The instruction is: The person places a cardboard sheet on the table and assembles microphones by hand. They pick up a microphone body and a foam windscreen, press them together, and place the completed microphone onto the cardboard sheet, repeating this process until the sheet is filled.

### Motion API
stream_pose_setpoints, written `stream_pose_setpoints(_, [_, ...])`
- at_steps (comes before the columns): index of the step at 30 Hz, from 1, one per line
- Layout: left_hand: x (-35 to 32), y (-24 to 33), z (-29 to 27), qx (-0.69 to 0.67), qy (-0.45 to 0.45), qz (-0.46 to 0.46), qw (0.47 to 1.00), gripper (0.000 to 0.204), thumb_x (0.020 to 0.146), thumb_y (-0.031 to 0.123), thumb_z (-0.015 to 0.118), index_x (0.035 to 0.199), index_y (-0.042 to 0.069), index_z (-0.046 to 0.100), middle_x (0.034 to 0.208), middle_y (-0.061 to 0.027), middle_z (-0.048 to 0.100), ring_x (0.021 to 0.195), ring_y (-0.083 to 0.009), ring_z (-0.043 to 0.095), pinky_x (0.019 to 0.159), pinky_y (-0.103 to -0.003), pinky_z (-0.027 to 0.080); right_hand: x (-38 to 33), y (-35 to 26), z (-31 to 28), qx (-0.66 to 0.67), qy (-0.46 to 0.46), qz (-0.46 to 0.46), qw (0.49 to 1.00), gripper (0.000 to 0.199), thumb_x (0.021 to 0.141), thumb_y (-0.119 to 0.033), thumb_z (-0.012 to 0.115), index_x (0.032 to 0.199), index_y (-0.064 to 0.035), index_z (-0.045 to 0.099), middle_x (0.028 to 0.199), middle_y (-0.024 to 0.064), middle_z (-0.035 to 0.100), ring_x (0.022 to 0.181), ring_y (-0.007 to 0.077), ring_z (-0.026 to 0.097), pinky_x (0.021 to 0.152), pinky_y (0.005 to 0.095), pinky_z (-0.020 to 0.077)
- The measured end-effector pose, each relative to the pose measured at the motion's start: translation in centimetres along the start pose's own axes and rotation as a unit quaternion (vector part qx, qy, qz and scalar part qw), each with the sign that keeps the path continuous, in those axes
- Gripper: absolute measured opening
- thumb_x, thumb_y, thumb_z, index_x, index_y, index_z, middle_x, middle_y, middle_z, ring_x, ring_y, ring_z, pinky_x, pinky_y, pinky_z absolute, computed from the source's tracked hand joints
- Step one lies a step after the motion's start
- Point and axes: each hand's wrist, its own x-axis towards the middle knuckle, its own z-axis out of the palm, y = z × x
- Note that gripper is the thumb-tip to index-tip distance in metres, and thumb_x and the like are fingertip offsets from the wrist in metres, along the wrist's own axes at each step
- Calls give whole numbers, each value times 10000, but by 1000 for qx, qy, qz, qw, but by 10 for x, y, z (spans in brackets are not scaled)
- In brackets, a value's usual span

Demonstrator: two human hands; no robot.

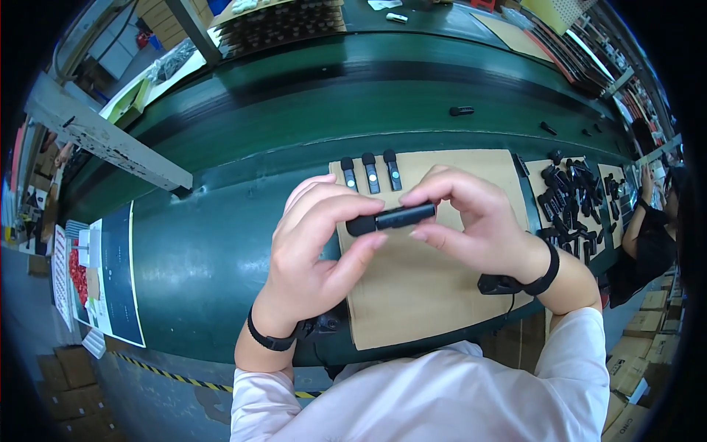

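Observation:
Both hands hold one small black wireless clip-on microphone (403, 216) level over a brown cardboard sheet (412, 295). My left hand (313, 247) pinches its rounded foam-like end between thumb and fingers. At the other end, my right hand (475, 221) grips the stick-shaped body with thumb and forefinger. Just beyond my fingers, three similar microphones stand in a row on the cardboard: a left one (348, 173), a middle one (370, 173) and a right one (392, 171), each with a small lit spot.
A pile of black microphones (571, 195) lies on cardboard to the right, near a co-worker in black (655, 236). Several more lie on the green conveyor belt (353, 96), one microphone (462, 111) among them. A metal post (110, 140) rises at left, near a printed board (118, 272).

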Motion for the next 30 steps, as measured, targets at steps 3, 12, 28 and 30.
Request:
stream_pose_setpoints(3, [1,12,-3,-32,-1,-1,999,279,701,63,786,945,38,654,847,-75,655,744,-245,594,911,-443,434,-1,-5,4,-82,-5,-125,989,296,787,2,735,1056,-9,612,882,92,635,753,197,613,699,318,485])
stream_pose_setpoints(12, [-3,7,-4,-12,9,58,998,280,696,104,802,933,35,670,856,-80,666,742,-248,605,933,-453,431,2,-4,8,-148,6,-223,963,337,750,-47,778,1042,-19,612,833,95,630,730,238,607,658,328,467])
stream_pose_setpoints(28, [-5,6,0,-61,-1,-21,998,286,707,28,760,975,9,662,893,-95,681,824,-248,649,977,-467,423,-4,-1,7,-126,30,-198,972,356,751,34,750,1062,1,580,915,126,627,802,230,598,705,318,471])
stream_pose_setpoints(30, [-4,9,1,-73,10,-38,997,279,708,20,753,971,10,659,880,-92,676,805,-242,642,975,-465,420,-4,0,7,-125,26,-199,972,345,749,40,750,1047,-1,581,920,129,626,809,232,599,707,315,472])
